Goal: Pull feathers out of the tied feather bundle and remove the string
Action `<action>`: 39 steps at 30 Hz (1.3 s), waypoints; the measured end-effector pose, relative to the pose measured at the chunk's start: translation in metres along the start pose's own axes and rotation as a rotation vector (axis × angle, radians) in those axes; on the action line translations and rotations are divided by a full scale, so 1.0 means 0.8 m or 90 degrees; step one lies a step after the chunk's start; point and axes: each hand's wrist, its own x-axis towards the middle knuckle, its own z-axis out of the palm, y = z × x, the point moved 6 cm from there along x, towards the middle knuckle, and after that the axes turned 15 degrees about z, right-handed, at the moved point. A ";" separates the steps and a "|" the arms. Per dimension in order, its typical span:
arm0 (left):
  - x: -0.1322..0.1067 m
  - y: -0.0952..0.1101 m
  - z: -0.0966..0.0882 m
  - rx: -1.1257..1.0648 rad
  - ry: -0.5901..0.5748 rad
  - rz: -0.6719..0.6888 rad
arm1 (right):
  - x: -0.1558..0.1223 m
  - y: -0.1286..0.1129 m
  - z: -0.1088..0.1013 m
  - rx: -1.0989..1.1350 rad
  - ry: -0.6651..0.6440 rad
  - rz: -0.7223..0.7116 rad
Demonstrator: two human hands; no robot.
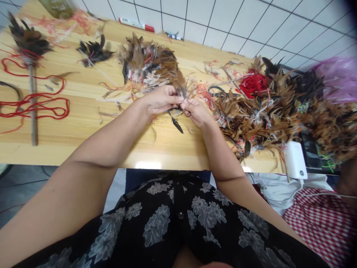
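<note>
With the fingertips of my left hand point(165, 99) and right hand point(195, 111), I pinch the base of a small feather bunch point(182, 85), at the near right edge of the feather pile point(153, 61). I should press gently and keep the stems together, so none slips.

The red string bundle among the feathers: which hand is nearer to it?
Right. The right hand is left of the red string bundle, apart from it; the left hand is farther left.
</note>
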 end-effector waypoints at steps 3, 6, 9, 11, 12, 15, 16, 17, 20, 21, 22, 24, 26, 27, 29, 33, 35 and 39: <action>0.001 -0.002 -0.001 -0.028 -0.012 0.007 | 0.002 0.001 0.000 -0.005 0.002 0.004; 0.002 -0.002 -0.006 0.002 0.064 0.000 | 0.004 0.001 -0.001 -0.007 0.001 0.000; 0.002 0.002 -0.004 0.021 0.106 0.001 | 0.003 -0.001 -0.002 -0.016 0.000 -0.011; 0.002 0.005 -0.002 0.025 0.101 0.004 | 0.002 -0.003 -0.002 -0.018 -0.002 -0.022; 0.003 0.007 -0.003 0.030 0.100 0.008 | 0.001 -0.004 -0.003 -0.016 -0.002 -0.028; 0.004 0.013 -0.012 0.060 0.147 0.045 | 0.000 -0.006 -0.005 0.000 0.007 -0.035; 0.004 0.016 -0.017 0.076 0.176 0.073 | 0.000 -0.006 -0.007 0.006 0.016 -0.033; 0.004 0.022 -0.022 0.098 0.208 0.110 | 0.000 -0.007 -0.010 0.014 0.026 -0.029; -0.002 0.040 -0.028 0.197 0.258 0.228 | 0.002 -0.007 -0.016 0.043 0.040 -0.014; -0.003 0.045 -0.027 0.240 0.252 0.249 | 0.002 -0.006 -0.017 0.057 0.038 -0.010; -0.004 0.047 -0.025 0.286 0.239 0.260 | 0.003 -0.006 -0.017 0.071 0.033 -0.005; -0.004 0.048 -0.020 0.373 0.205 0.267 | 0.004 -0.004 -0.017 0.096 0.018 0.002; -0.001 0.047 -0.018 0.445 0.188 0.287 | 0.005 -0.003 -0.016 0.109 0.002 0.002; 0.001 0.045 -0.019 0.473 0.182 0.299 | 0.005 -0.002 -0.016 0.110 -0.004 -0.001; 0.007 0.040 -0.021 0.513 0.170 0.320 | 0.005 -0.002 -0.015 0.108 -0.010 -0.006; 0.014 0.033 -0.024 0.543 0.134 0.340 | 0.005 -0.001 -0.013 0.116 -0.007 -0.003; 0.013 0.033 -0.023 0.541 0.124 0.344 | 0.005 -0.001 -0.013 0.120 -0.009 -0.005; 0.012 0.035 -0.021 0.517 0.124 0.321 | 0.006 -0.001 -0.013 0.120 -0.014 -0.006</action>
